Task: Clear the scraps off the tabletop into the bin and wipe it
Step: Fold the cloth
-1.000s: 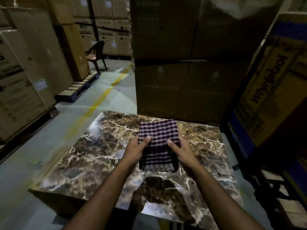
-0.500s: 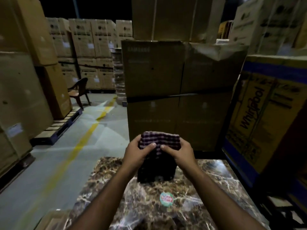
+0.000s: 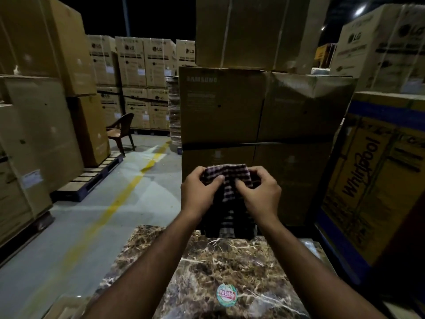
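Gripping a checked cloth [image 3: 226,180] mid-frame: left hand [image 3: 199,192] and right hand [image 3: 261,194] both pinch its top edge, fingers curled into the fabric, so it hangs above the far edge of the marble tabletop [image 3: 230,270]. Cardboard boxes [image 3: 259,107] stand close behind the tabletop, Whirlpool box [image 3: 372,180] hard right. Open floor [image 3: 96,217] with yellow line left; chair [image 3: 120,131] further back.
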{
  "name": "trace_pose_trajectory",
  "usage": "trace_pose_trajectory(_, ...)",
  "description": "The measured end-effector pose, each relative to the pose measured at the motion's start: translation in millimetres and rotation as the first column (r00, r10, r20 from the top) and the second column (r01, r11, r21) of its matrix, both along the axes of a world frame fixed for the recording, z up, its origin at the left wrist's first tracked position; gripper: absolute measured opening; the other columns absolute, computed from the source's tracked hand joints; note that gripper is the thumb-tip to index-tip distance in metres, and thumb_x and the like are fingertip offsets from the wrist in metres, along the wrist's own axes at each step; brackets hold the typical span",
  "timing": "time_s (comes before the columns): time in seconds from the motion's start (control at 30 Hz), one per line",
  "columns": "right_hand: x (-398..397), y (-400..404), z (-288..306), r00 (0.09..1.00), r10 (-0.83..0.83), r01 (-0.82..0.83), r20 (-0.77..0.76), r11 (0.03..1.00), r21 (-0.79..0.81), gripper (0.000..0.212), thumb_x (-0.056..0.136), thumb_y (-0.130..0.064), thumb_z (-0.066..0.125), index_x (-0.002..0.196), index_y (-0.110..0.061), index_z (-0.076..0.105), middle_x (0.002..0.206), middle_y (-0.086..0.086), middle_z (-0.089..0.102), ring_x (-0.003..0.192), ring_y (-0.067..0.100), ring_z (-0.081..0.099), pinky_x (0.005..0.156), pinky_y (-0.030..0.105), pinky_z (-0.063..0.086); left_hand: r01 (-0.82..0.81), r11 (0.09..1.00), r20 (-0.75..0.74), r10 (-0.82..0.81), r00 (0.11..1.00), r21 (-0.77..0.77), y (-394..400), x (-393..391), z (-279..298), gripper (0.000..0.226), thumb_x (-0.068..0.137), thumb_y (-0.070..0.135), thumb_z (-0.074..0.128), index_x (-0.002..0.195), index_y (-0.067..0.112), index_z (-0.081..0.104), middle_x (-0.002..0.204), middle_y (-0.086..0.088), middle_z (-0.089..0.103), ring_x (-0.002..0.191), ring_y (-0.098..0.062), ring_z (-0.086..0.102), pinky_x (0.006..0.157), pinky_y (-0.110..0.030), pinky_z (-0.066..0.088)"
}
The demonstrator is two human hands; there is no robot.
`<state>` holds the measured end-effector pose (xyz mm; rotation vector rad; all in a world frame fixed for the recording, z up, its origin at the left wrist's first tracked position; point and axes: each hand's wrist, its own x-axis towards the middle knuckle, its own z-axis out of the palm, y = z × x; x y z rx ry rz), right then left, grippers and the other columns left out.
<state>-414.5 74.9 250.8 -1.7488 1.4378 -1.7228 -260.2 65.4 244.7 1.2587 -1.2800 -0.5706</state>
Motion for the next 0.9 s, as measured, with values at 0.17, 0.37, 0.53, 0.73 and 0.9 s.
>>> trace_pose_trajectory(0.17, -2.1, -9.8, 7.2, 0.996, -0.069, 0.065, -0.048, 0.995, -0.082, 0.025, 0.079, -0.017, 0.081, 0.095, -0.025, 0.063, 0.089, -0.014, 0.066, 0.083, -0.003, 0.063, 0.066, 0.008, 0.048, 0.022, 1.000, -0.236, -0.025, 0.971, -0.016, 3.5, -10.3, 13.6, 0.030, 0.073, 0.053, 0.073, 0.091, 0.029, 0.075, 0.089, 0.006, 0.077, 0.091, -0.015, 0.073, 0.083, -0.050, 0.061)
trace_pose_trajectory(0.37, -2.6, -10.8, 23.0, 0.995, -0.031, 0.019, -0.098, 0.992, -0.122, 0.022, 0.084, -0.028, 0.077, 0.103, -0.024, 0.066, 0.096, -0.011, 0.067, 0.086, 0.000, 0.064, 0.071, 0.013, 0.051, -0.101, 0.991, -0.137, 0.088, 0.987, -0.087, 3.2, -20.6, 25.6, 0.017, 0.086, 0.033, 0.078, 0.101, 0.025, 0.079, 0.089, 0.012, 0.077, 0.088, -0.004, 0.072, 0.082, -0.039, 0.062)
trace_pose_trajectory(0.53, -0.4, 0.4, 17.1, 0.956, 0.173, -0.196, -0.238, 0.978, -0.077, 0.045, 0.090, -0.030, 0.062, 0.134, -0.022, 0.061, 0.112, -0.011, 0.054, 0.096, -0.004, 0.056, 0.076, 0.010, 0.048, -0.032, 0.999, -0.175, 0.024, 0.984, -0.042, 3.2, -25.7, 33.2, 0.020, 0.092, 0.042, 0.069, 0.099, 0.026, 0.080, 0.086, 0.010, 0.078, 0.088, -0.010, 0.073, 0.083, -0.046, 0.061)
trace_pose_trajectory(0.73, -14.7, -4.1, 18.7, 0.816, 0.481, -0.472, -0.321, 0.875, 0.110, 0.061, 0.079, -0.021, 0.052, 0.140, -0.021, 0.059, 0.137, -0.009, 0.057, 0.119, 0.006, 0.051, 0.093, 0.012, 0.043, 0.162, 0.984, -0.199, -0.173, 0.965, -0.071, -0.5, -13.6, 31.1, 0.042, 0.071, 0.057, 0.078, 0.101, 0.027, 0.078, 0.096, -0.001, 0.078, 0.098, -0.024, 0.074, 0.089, -0.058, 0.058)
trace_pose_trajectory(0.9, -30.5, -25.5, 33.5, 0.881, 0.421, -0.459, 0.214, 0.872, 0.172, 0.027, 0.094, -0.018, 0.069, 0.118, -0.024, 0.063, 0.118, 0.000, 0.068, 0.111, 0.022, 0.067, 0.082, 0.031, 0.057, 0.287, 0.954, -0.316, -0.298, 0.901, -0.083, -6.0, -5.5, 42.6, 0.021, 0.097, 0.020, 0.064, 0.117, 0.014, 0.071, 0.110, -0.011, 0.075, 0.104, -0.028, 0.072, 0.092, -0.052, 0.057)
